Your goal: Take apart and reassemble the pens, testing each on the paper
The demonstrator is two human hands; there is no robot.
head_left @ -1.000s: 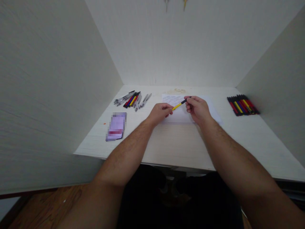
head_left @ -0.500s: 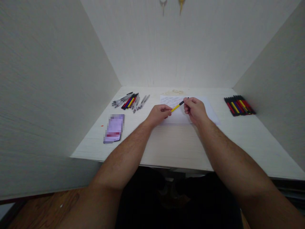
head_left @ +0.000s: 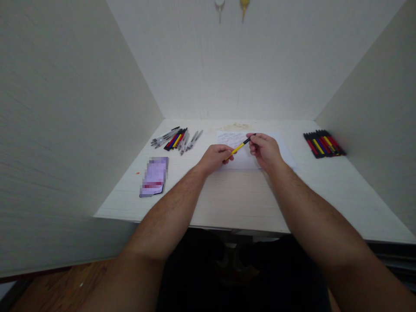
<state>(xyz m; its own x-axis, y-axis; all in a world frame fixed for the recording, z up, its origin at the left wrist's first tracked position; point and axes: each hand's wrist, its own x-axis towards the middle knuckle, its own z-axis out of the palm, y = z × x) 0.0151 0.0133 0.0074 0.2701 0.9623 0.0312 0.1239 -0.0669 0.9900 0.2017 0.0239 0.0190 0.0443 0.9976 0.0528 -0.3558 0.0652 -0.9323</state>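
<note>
A yellow pen with a black upper part [head_left: 238,147] is held slanted between my two hands, above a white sheet of paper [head_left: 242,161] with handwriting near its top. My left hand [head_left: 217,158] is closed on the yellow lower end, thumb and fingers pinching it. The black upper end sits in the fingertips of my right hand [head_left: 264,150], also closed. My right hand covers part of the sheet.
Clear and coloured pens [head_left: 175,138] lie in a loose pile at the back left. A purple-screened phone [head_left: 154,177] is in front of them. Coloured pens [head_left: 325,144] lie side by side at the right wall. Two hooks are on the back wall.
My left hand has shifted along the pen, and more of the yellow end now shows at its fingers. The view has moved slightly. My right hand still grips the black end.
</note>
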